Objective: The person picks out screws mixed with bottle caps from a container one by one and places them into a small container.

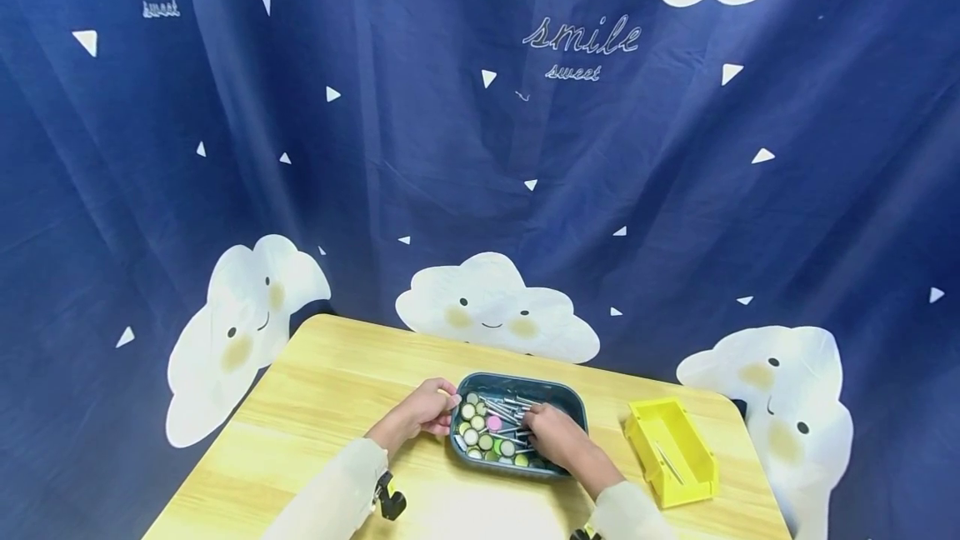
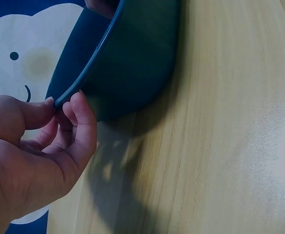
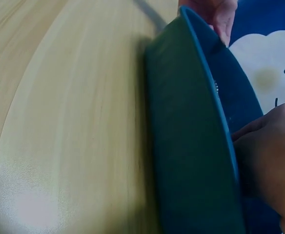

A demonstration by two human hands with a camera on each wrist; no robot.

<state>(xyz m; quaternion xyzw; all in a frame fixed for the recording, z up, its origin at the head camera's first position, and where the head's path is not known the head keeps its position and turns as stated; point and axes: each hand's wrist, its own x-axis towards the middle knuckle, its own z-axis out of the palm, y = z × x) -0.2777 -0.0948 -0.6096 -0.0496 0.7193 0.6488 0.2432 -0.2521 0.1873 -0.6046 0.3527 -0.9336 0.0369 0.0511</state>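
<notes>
A dark teal basin (image 1: 517, 472) sits on the table with several round bottle-cap-like discs (image 1: 477, 422) and thin silver metal rods (image 1: 501, 409) inside. My left hand (image 1: 431, 405) pinches the basin's left rim between thumb and fingers, as the left wrist view shows up close on the hand (image 2: 59, 141). Over the basin's right side reaches my right hand (image 1: 557, 435), its fingers down among the rods. In the right wrist view the basin wall (image 3: 196, 131) hides the fingertips of this hand (image 3: 272, 151), and I cannot tell whether they grip a rod.
To the right of the basin stands a yellow open bin (image 1: 675, 452) with one thin silver rod (image 1: 669, 463) in it. The wooden table (image 1: 322, 407) has rounded far corners. Behind it hangs a blue curtain (image 1: 450, 148) with white clouds.
</notes>
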